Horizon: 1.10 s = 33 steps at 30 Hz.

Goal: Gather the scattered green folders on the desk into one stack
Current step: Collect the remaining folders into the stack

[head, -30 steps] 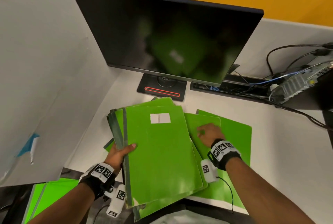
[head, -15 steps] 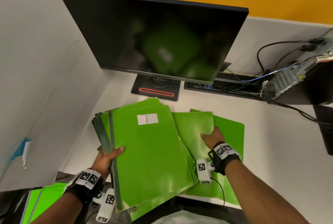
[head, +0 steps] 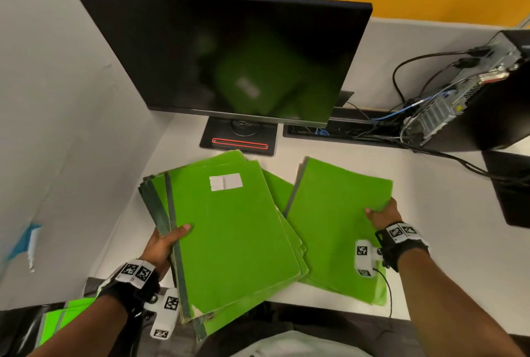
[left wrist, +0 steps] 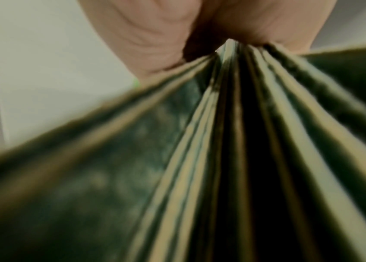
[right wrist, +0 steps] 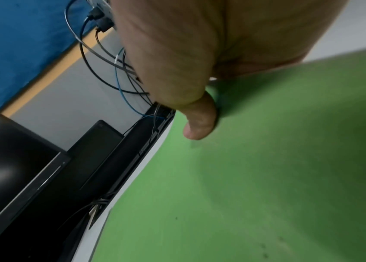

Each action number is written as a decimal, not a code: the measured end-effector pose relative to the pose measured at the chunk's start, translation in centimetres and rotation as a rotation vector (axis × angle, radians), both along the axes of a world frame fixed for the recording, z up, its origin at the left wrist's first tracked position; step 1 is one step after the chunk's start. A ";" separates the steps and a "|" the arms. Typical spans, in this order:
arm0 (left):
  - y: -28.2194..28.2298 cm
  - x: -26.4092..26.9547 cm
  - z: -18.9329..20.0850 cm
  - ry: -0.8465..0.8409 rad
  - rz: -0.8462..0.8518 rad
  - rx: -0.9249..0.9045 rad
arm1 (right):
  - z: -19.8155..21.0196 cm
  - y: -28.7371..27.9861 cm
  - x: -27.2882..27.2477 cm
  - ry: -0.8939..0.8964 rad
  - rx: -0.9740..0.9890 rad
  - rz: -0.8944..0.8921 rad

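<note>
A person works at a white desk [head: 430, 213] in front of a dark monitor [head: 223, 49]. The left hand [head: 165, 244] grips a stack of green folders [head: 229, 242] by its spine edge, thumb on top and fingers hidden underneath; the left wrist view shows several dark, cloth-like spines fanned out of the palm. The stack sits over the desk's front edge towards the left, its lower corner overhanging.

The right hand [head: 383, 214] pinches the right edge of another green folder [head: 335, 221], thumb on the top cover and fingers below. This folder is just beside the stack on the right, its near end overlapping at least one more folder [head: 378, 293] lying flat near the desk's front edge.

The folders look like thin card: light one at a time, a little bendy, with smooth covers that would probably slide over each other. The held stack is already uneven, so its lower sheets could slip out. A grip at the spine, where the card is stiffest, likely holds best; one held by an open edge may sag.

The top folder of the stack carries a white label [head: 226, 182] near its far edge. It appears blank. No brand or writing can be read anywhere.

Cables [head: 401, 115] and a computer case [head: 473, 92] sit at the desk's far right corner.
</note>
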State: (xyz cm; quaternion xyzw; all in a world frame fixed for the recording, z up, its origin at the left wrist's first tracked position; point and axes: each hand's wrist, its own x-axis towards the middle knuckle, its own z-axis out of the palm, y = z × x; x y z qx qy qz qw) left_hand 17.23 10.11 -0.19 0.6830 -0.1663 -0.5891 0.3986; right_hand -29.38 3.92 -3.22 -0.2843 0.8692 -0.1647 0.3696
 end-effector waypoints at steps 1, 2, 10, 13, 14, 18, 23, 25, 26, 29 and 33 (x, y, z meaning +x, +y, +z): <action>-0.1 0.0 0.0 0.002 0.000 0.005 | 0.1 -0.1 0.2 0.052 0.057 -0.006; -0.2 0.0 -0.2 0.012 -0.002 0.002 | 0.0 -0.2 0.4 0.144 0.133 -0.010; 0.1 0.3 -1.2 -0.042 -0.012 -0.026 | -1.4 0.2 2.4 0.302 0.361 0.061; 0.1 0.3 -1.4 -0.035 -0.012 -0.019 | -1.5 0.2 0.5 0.054 0.270 -0.053; 0.1 0.1 -1.2 -0.042 -0.018 -0.022 | -0.9 0.0 0.0 -0.017 0.210 -0.050; 0.4 -0.6 -0.8 -0.044 -0.014 -0.018 | 1.6 -1.3 -0.8 0.012 -0.077 0.018; 1.0 -0.3 -0.6 -0.021 -0.008 -0.018 | 7.4 -2.3 -1.9 -0.003 -0.427 0.077; 1.3 0.3 -0.5 -0.009 -0.006 -0.007 | 11.1 -2.2 -2.3 0.017 -0.525 0.148; 1.6 0.5 -0.4 -0.009 0.000 0.001 | 12.9 -2.1 -2.5 0.018 -0.557 0.191; 2.3 0.9 -0.2 -0.001 0.014 0.002 | 18.0 -2.2 -2.0 0.078 -0.539 0.401; 3.2 1.3 0.8 -0.034 0.039 -0.014 | 17.8 -5.1 0.1 0.088 -0.387 0.608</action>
